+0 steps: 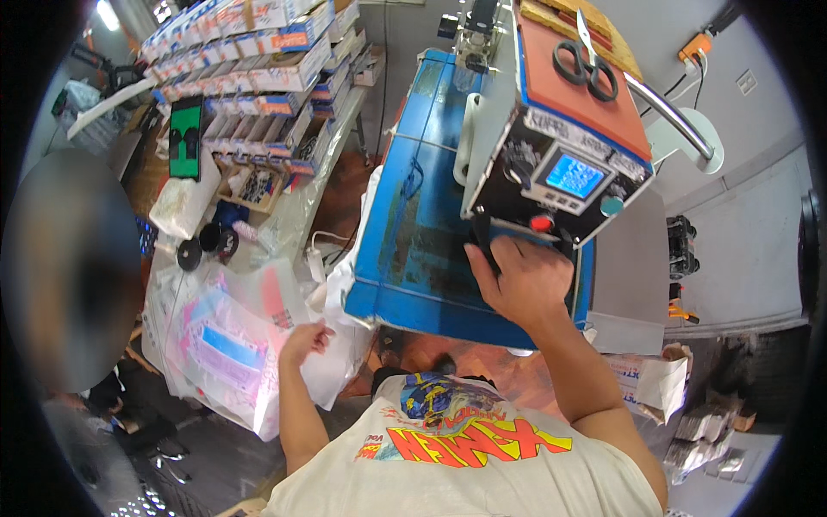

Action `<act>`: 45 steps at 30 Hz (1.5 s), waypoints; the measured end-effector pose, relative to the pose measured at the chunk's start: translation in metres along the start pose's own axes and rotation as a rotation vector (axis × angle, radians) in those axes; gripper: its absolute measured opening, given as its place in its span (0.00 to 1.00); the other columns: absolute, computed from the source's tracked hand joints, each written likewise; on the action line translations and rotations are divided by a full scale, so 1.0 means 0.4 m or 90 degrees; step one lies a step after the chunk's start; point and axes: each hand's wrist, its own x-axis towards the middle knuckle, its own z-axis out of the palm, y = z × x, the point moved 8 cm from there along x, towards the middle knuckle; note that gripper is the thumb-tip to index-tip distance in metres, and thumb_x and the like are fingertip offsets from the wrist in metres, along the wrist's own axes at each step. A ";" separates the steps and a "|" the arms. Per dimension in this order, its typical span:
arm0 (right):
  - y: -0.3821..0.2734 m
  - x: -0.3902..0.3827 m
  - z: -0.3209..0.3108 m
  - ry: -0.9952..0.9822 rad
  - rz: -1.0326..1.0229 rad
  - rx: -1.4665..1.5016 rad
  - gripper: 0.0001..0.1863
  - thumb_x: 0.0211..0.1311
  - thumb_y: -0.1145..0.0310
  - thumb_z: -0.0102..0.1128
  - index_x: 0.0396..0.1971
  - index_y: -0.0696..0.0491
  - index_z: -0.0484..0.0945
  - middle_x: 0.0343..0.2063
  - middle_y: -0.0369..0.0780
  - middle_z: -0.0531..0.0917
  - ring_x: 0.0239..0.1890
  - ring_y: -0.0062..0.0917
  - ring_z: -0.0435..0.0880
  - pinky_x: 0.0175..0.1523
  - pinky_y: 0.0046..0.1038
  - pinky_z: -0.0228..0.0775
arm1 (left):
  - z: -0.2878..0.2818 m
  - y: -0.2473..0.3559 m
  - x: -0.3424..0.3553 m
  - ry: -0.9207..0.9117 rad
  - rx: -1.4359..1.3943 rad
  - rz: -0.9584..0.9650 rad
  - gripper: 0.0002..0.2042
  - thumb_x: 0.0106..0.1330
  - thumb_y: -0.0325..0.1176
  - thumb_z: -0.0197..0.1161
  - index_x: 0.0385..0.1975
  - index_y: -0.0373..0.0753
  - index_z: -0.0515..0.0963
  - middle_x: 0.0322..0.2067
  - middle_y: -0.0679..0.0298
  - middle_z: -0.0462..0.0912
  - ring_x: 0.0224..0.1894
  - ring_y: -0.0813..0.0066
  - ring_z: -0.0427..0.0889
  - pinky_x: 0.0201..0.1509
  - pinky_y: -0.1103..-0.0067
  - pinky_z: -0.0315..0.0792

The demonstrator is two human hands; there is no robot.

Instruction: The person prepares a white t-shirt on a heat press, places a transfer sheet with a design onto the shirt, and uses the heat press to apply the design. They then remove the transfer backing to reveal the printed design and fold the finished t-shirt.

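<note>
My right hand (527, 280) is closed around a black handle (482, 231) below the front panel of a box-shaped machine (495, 185). Its thumb lies along the near side, and the box edge partly hides the fingertips. The panel carries a lit blue screen (575, 176), a red button (541, 223) and a green button (612, 206). Beneath the machine spreads a blue bench top (379, 297), dark and worn in the middle. Further left, my left hand (304, 342) hangs with loosely bent, parted fingers and holds nothing. Beside it are clear plastic bags (172, 349) and a pink-and-blue packet (228, 349).
Black-handled scissors (590, 65) lie on the machine's red top. Rows of cardboard bins (250, 73) fill the left table, with a phone (185, 138) propped before them. A person (73, 267) is at the far left. A paper bag (663, 379) stands low at right.
</note>
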 end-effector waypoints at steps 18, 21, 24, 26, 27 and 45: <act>0.544 -0.317 -0.223 -0.007 0.260 -0.153 0.23 0.54 0.49 0.73 0.18 0.55 0.80 0.18 0.44 0.80 0.26 0.46 0.81 0.32 0.39 0.71 | 0.616 1.045 0.277 0.229 0.569 0.705 0.12 0.72 0.33 0.57 0.51 0.37 0.80 0.52 0.48 0.81 0.58 0.46 0.77 0.61 0.61 0.71; 0.634 -0.383 -0.255 0.024 0.309 -0.202 0.25 0.58 0.43 0.69 0.30 0.54 0.87 0.31 0.46 0.87 0.39 0.45 0.84 0.52 0.43 0.71 | 0.639 1.051 0.312 0.130 0.601 0.706 0.09 0.68 0.33 0.62 0.42 0.36 0.82 0.40 0.47 0.85 0.46 0.46 0.83 0.52 0.62 0.76; 0.764 -0.461 -0.290 -0.036 0.441 -0.179 0.26 0.60 0.41 0.66 0.34 0.53 0.88 0.35 0.45 0.88 0.42 0.44 0.85 0.51 0.43 0.71 | 0.694 1.071 0.343 0.069 0.734 0.672 0.10 0.62 0.33 0.68 0.40 0.35 0.82 0.37 0.49 0.86 0.42 0.51 0.85 0.48 0.64 0.77; 0.808 -0.493 -0.308 -0.030 0.473 -0.213 0.26 0.60 0.41 0.65 0.37 0.51 0.89 0.37 0.45 0.88 0.45 0.44 0.84 0.55 0.44 0.70 | 0.693 1.115 0.332 0.010 0.657 0.648 0.12 0.59 0.31 0.70 0.40 0.33 0.83 0.36 0.54 0.86 0.39 0.63 0.84 0.44 0.68 0.77; 0.841 -0.500 -0.297 -0.022 0.462 -0.216 0.25 0.60 0.42 0.65 0.40 0.50 0.88 0.41 0.45 0.88 0.50 0.44 0.83 0.60 0.46 0.66 | 0.662 1.152 0.331 -0.056 0.567 0.675 0.09 0.62 0.29 0.68 0.40 0.33 0.83 0.34 0.58 0.86 0.37 0.70 0.84 0.40 0.73 0.77; 0.942 -0.593 -0.329 -0.004 0.448 -0.204 0.22 0.58 0.49 0.70 0.26 0.57 0.86 0.32 0.47 0.86 0.44 0.46 0.81 0.55 0.44 0.68 | 0.867 1.088 0.058 -0.134 0.365 0.655 0.15 0.74 0.26 0.57 0.57 0.29 0.78 0.53 0.56 0.84 0.52 0.68 0.85 0.57 0.75 0.78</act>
